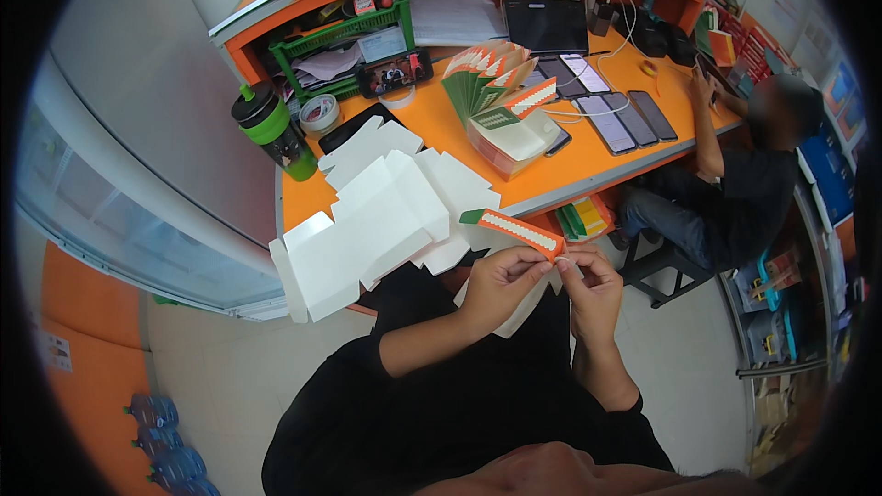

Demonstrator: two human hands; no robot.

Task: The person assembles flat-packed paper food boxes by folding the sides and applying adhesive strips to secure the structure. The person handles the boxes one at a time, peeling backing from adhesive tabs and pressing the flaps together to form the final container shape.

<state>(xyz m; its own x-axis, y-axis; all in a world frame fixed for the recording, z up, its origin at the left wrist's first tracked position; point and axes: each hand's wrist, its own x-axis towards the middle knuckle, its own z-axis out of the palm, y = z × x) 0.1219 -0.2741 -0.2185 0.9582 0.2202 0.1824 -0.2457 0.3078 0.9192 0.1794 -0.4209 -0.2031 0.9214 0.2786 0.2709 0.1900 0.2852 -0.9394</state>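
Above my lap, my left hand and my right hand pinch one end of a folding carton between thumbs and fingertips. An orange and green strip with a white scalloped band stands up from it to the left. Its pale lower panel hangs below my fingers and is partly hidden by them. Left of my hands, flat white carton blanks lie overlapping on the table's front edge. Behind them, a fanned row of green and orange folded cartons stands by a pale open box.
On the orange table are a tumbler, tape rolls, a green basket, a propped phone, several phones with cables and a laptop. At the right, a person sits on a stool.
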